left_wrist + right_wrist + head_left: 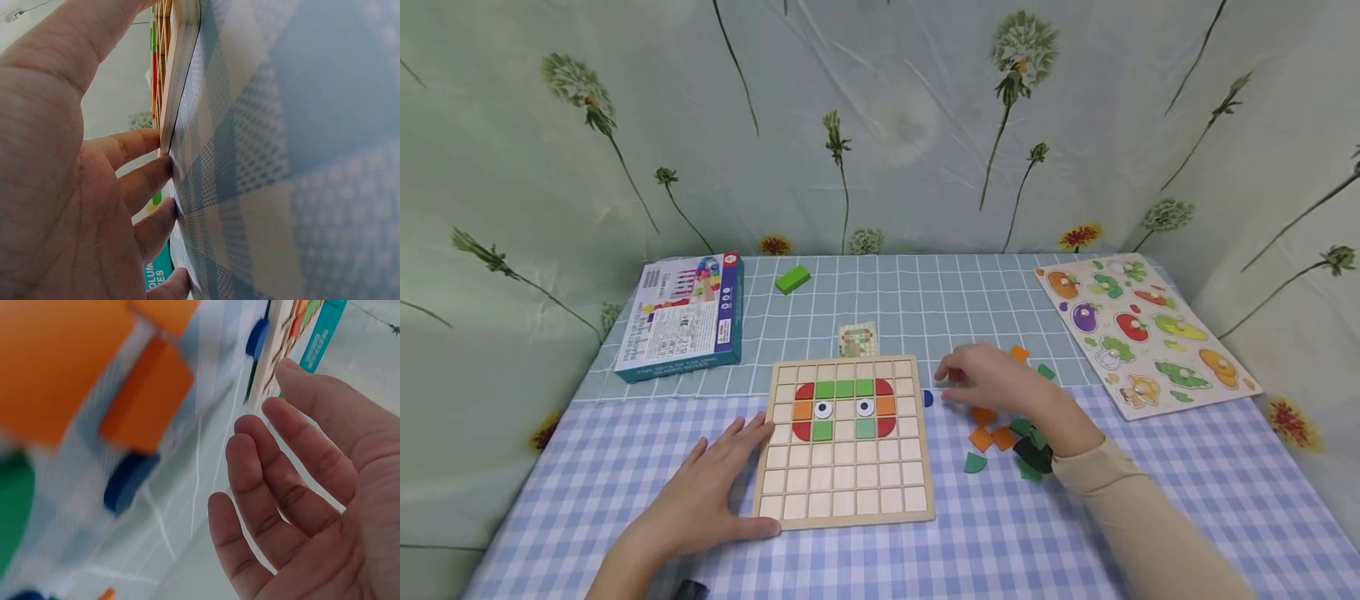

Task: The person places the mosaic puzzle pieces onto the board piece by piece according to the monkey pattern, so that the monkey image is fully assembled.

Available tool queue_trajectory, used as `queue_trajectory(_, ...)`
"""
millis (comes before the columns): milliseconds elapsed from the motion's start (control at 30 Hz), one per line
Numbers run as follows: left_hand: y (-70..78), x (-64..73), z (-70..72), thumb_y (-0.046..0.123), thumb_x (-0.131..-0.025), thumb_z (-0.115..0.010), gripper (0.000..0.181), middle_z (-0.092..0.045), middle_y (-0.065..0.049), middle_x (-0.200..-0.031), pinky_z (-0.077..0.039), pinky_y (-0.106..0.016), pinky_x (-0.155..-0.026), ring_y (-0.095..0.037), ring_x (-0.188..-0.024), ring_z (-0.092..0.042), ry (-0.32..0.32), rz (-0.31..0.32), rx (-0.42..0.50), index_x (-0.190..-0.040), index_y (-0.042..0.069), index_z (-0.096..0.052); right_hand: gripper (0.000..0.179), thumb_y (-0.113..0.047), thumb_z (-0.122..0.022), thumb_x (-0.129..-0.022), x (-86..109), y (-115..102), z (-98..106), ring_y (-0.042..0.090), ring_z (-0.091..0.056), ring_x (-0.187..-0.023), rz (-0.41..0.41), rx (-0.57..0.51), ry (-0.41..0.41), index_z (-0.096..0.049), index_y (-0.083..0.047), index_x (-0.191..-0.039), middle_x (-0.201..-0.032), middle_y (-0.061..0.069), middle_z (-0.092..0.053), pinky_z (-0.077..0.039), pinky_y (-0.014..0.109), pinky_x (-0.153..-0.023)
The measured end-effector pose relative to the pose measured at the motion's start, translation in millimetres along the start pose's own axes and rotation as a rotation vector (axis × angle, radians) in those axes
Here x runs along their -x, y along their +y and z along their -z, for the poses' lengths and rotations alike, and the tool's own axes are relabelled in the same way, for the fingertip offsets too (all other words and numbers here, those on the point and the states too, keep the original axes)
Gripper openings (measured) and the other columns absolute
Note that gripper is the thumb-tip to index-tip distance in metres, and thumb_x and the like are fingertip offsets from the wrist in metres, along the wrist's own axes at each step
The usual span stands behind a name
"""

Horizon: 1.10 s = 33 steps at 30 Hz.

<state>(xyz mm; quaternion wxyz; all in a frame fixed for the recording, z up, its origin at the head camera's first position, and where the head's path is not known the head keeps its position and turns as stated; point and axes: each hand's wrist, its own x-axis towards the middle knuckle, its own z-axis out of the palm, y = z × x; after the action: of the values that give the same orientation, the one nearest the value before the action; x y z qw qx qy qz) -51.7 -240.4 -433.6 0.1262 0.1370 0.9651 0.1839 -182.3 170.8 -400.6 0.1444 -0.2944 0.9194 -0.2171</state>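
A square wooden grid board (850,502) lies on the checked cloth. Red, green and orange tiles and two eye discs (865,407) sit in its upper cells. My left hand (711,492) rests at the board's left edge, fingers spread, thumb touching the lower left corner. To the right of the board my right hand (992,379) hovers over the cloth with bent, loose fingers and nothing between them. Near its fingertips a blue half-round piece (928,398) lies beside the board's right edge. Loose orange tiles (981,438) and green pieces (975,462) lie below this hand.
A small pattern card (857,340) lies behind the board. Further back are a green block (793,280) and, at left, a boxed set (679,317). A vegetable peg puzzle (1142,333) lies at right. A dark object (691,590) shows at the front edge.
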Motion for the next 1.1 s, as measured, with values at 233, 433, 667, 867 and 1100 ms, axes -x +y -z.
queue_trajectory(233,-1.0,1.0,0.1,0.083,-0.065,-0.085,0.125,-0.039,-0.008,-0.174,-0.025,-0.083,-0.119,-0.043,-0.161,-0.034,0.025,-0.004,0.003,-0.165,0.021,-0.042,0.024,-0.022,-0.084,-0.094,-7.1,-13,-12,0.012,-0.061,-0.088,-0.045,0.032,-0.005,-0.08,-0.009,-0.114,-0.102,0.001,-0.073,-0.058,0.031,-0.084)
queue_trajectory(433,-0.1,1.1,0.9,0.085,-0.065,-0.084,0.126,-0.039,-0.009,-0.174,-0.025,-0.084,-0.119,-0.044,-0.161,-0.034,0.016,-0.005,-0.007,-0.165,0.021,-0.041,0.027,-0.023,-0.086,-0.093,-10.1,-16,-20,0.012,-0.058,-0.087,-0.068,0.079,0.002,-0.081,-0.009,-0.115,-0.102,0.0,-0.072,-0.057,0.029,-0.082)
queue_trajectory(667,0.7,1.0,1.0,0.084,-0.065,-0.084,0.127,-0.039,-0.008,-0.174,-0.024,-0.084,-0.119,-0.043,-0.162,-0.033,0.011,0.001,-0.008,-0.165,0.02,-0.041,0.025,-0.023,-0.087,-0.092,-11.3,-18,-23,0.012,-0.055,-0.083,-0.059,0.119,0.016,-0.081,-0.009,-0.113,-0.096,-0.002,-0.068,-0.053,0.026,-0.076)
queue_trajectory(867,1.4,1.4,1.0,0.085,-0.065,-0.084,0.127,-0.039,-0.008,-0.174,-0.025,-0.084,-0.119,-0.044,-0.162,-0.033,0.011,0.007,-0.014,-0.166,0.021,-0.041,0.025,-0.023,-0.086,-0.093,-12.7,-19,-24,0.013,-0.056,-0.084,-0.058,0.128,0.01,-0.08,-0.008,-0.113,-0.097,-0.001,-0.068,-0.056,0.027,-0.078)
queue_trajectory(1100,1.6,0.3,1.5,0.084,-0.065,-0.085,0.126,-0.039,-0.009,-0.174,-0.024,-0.084,-0.12,-0.044,-0.162,-0.033,0.007,0.016,-0.008,-0.165,0.02,-0.042,0.024,-0.023,-0.086,-0.092,-10.8,-23,-21,0.013,-0.057,-0.085,-0.07,0.114,0.026,-0.08,-0.01,-0.112,-0.099,-0.001,-0.069,-0.057,0.028,-0.079)
